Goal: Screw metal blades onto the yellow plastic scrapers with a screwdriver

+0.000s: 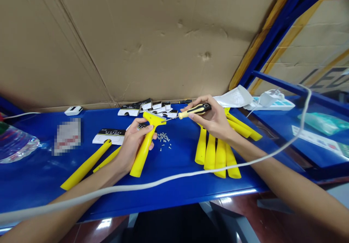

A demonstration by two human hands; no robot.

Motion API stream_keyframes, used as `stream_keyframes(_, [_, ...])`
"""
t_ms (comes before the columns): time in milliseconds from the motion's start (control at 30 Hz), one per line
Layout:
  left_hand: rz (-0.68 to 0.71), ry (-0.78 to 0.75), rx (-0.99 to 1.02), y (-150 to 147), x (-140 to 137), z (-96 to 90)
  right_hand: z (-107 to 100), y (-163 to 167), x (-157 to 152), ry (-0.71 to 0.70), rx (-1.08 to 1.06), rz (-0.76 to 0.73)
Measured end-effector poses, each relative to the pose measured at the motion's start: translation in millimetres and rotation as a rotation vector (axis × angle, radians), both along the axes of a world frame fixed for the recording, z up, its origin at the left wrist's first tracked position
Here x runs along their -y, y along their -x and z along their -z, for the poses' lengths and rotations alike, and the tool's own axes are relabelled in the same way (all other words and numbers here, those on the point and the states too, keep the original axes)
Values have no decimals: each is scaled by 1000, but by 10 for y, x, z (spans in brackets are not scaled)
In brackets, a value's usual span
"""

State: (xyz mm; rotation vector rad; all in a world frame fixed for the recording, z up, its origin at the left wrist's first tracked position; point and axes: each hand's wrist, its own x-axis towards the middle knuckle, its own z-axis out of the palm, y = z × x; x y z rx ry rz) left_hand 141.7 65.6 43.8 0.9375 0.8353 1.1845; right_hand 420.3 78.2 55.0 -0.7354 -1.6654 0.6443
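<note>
My left hand (137, 137) is closed around a yellow scraper (144, 148), its wide head tilted up and its handle pointing down toward me. In my right hand (214, 119) is a screwdriver (195, 110) with a cream and black handle. Its thin shaft reaches left, and the tip meets the scraper's head; whether it sits in a screw is too small to tell. Below the tip, a small pile of silver screws (163, 137) lies on the blue table (174, 185). Several yellow scraper handles (209, 152) lie side by side under my right wrist.
More yellow handles (87, 166) lie left, beside a black and white card sleeve (109, 137). Several such sleeves (133, 107) and another screwdriver (185, 101) are at the back. A white cable (160, 181) hangs across the foreground. A power strip (272, 104) stands at right, cardboard behind.
</note>
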Motion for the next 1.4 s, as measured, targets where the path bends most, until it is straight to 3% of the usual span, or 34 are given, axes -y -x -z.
stream_keyframes(167, [31,4,0,-1,12,12,-8,5,17,-74,100,240])
stream_keyframes(333, [39,5,8,-5,4,26,-25,28,36,35,-25,-25])
stream_keyframes(533, [49,21,-27,0,10,15,5,24,20,-54,67,226])
stream_keyframes(700, [43,4,-8,-2,-2,23,-19,52,49,24,-19,-4])
stream_keyframes(900, [45,12,-19,8,-21,54,-9,27,25,-48,96,221])
stream_keyframes(967, [52,17,-24,12,-15,55,-21,29,29,-48,87,190])
stream_keyframes(1100, [34,5,-2,6,-8,41,-29,49,47,24,27,-12])
stream_keyframes(1300, [44,13,-7,2,-6,30,9,28,19,-32,101,201])
stream_keyframes(1400, [42,11,-5,4,-11,36,-5,30,22,11,40,72])
